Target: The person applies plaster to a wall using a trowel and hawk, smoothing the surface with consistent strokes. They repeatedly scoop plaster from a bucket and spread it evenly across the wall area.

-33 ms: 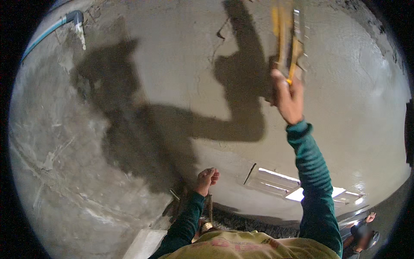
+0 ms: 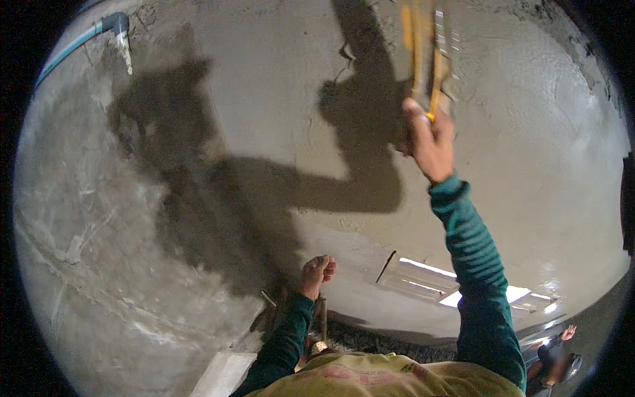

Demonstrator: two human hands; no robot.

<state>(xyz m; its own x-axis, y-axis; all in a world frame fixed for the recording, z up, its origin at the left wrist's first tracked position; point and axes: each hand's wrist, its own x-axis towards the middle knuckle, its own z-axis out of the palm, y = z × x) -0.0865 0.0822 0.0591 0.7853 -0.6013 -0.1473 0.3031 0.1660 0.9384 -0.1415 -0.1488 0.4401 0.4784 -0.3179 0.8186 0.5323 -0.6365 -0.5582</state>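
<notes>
Up against the grey, wet-looking plastered wall, my right hand grips a long plastering float with yellow edges. Motion blurs the float, and its far end runs out past the top of the view. My right arm is stretched up and forward in a green sleeve. Lower down, near the middle, my left hand is held up with its fingers curled in. Nothing shows in it, and it appears apart from the wall.
A rougher grey wall stands on the left, with a blue pipe and dark elbow at its top. Light panels lie beyond my right arm. Another person is at the lower right. My shadow falls across the wall.
My right hand and the float have shifted a little to the left and slightly upward along the wall. My left hand has barely moved.
</notes>
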